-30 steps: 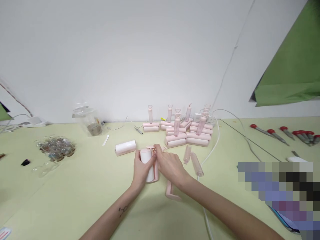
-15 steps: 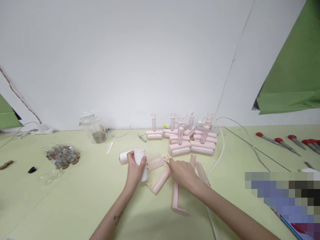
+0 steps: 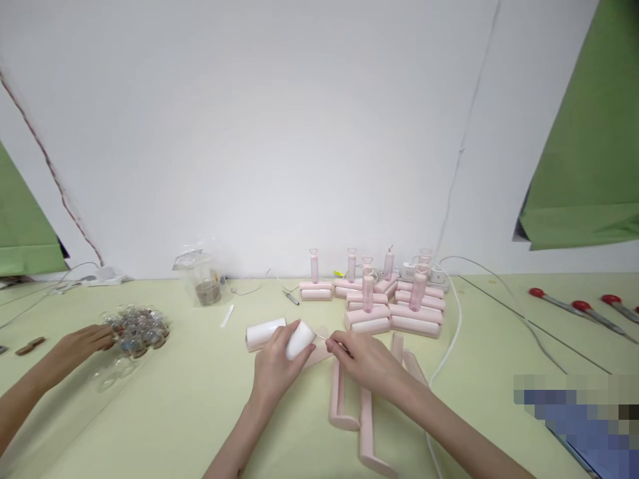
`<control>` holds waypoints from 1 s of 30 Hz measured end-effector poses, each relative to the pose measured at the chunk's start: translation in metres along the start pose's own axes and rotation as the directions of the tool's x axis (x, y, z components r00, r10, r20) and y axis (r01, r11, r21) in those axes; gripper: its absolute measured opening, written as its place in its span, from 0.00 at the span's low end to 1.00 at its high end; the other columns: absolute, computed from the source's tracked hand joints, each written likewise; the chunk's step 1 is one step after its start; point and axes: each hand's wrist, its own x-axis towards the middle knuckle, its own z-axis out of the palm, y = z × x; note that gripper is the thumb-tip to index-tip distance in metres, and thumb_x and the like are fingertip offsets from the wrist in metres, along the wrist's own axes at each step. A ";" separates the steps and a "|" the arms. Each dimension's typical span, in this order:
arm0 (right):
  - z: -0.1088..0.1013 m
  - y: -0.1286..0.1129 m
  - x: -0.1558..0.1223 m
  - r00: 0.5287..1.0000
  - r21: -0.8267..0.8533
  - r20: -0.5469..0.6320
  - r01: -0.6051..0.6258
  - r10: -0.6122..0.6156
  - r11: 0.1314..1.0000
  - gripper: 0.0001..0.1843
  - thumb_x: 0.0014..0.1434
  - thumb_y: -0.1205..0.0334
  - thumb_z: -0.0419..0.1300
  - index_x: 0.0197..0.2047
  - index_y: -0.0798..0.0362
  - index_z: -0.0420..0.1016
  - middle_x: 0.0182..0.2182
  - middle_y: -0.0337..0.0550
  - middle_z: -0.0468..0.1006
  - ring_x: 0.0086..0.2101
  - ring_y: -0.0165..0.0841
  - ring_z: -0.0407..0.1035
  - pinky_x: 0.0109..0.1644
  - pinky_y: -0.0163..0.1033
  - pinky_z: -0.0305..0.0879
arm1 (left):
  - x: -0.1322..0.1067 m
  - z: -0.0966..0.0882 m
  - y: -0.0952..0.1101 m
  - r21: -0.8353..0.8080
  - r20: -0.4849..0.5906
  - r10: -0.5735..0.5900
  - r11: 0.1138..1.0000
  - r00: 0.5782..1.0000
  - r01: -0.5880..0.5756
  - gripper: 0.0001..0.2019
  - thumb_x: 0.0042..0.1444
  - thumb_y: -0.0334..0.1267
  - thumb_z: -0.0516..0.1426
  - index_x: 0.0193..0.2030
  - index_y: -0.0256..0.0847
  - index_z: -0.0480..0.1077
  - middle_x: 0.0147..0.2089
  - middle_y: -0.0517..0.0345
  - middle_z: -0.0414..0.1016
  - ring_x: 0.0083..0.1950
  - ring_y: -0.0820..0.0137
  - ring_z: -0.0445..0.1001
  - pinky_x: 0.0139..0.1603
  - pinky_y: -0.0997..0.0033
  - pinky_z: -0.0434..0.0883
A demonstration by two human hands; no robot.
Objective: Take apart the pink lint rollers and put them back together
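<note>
My left hand [image 3: 277,366] is closed around a white paper roll [image 3: 300,340], tilted with one end toward my right hand. With fingers pinched, my right hand [image 3: 367,359] holds a thin pale piece [image 3: 322,337] that points at the end of this roll; its full shape is hidden. Below my right hand lie pink lint roller frames [image 3: 337,392], one of them longer and nearer to me [image 3: 368,426]. A second white roll [image 3: 264,334] lies just beyond my left hand. Between the hands a translucent pink sheet-like part [image 3: 319,356] shows partly.
Several pink lint rollers [image 3: 368,318] with upright handles stand near the wall. A white cable [image 3: 456,339] curves right of them. Scissors-like tools with red ends [image 3: 582,306] lie at right. At left another person's hand [image 3: 84,346] touches clear domed trinkets [image 3: 142,326].
The roll in my left hand has tipped over toward my right hand. The nearer-left pink frame has swung to point toward me. Another person's hand has come in at left.
</note>
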 end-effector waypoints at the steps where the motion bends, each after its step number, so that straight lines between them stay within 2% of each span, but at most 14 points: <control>1: 0.004 -0.001 0.000 1.000 -0.003 0.003 0.005 -0.005 1.000 0.19 0.63 0.58 0.40 0.26 0.53 0.64 0.20 0.37 0.69 0.22 0.28 0.63 0.22 0.32 0.41 | 0.000 0.000 0.000 0.039 0.002 0.022 0.999 1.000 -0.022 0.19 0.46 0.47 0.57 0.47 0.48 0.67 0.43 0.55 0.72 0.44 0.58 0.70 0.37 0.68 0.65; 5: 0.012 -0.001 0.000 1.000 0.000 -0.011 0.005 -0.005 1.000 0.19 0.63 0.57 0.39 0.27 0.53 0.64 0.20 0.38 0.69 0.23 0.29 0.64 0.23 0.32 0.41 | 0.000 -0.001 -0.001 0.141 0.018 0.072 0.987 0.997 -0.074 0.20 0.47 0.48 0.57 0.47 0.47 0.67 0.42 0.54 0.73 0.42 0.59 0.71 0.34 0.70 0.66; 14: 0.016 -0.002 0.000 1.000 0.027 -0.020 -0.023 0.024 0.999 0.19 0.63 0.58 0.39 0.26 0.53 0.64 0.21 0.39 0.69 0.24 0.30 0.64 0.24 0.32 0.43 | -0.003 0.002 0.002 0.321 0.083 0.085 0.941 0.993 -0.107 0.19 0.50 0.45 0.54 0.49 0.43 0.64 0.41 0.55 0.72 0.41 0.64 0.72 0.33 0.70 0.68; 30: 0.016 -0.002 0.000 0.998 0.122 -0.026 -0.054 0.057 0.991 0.19 0.63 0.57 0.40 0.27 0.53 0.64 0.20 0.38 0.69 0.24 0.30 0.64 0.24 0.32 0.44 | -0.002 0.002 -0.003 0.365 0.068 0.070 0.927 0.995 -0.090 0.20 0.51 0.45 0.54 0.50 0.45 0.63 0.42 0.57 0.72 0.43 0.65 0.71 0.32 0.73 0.66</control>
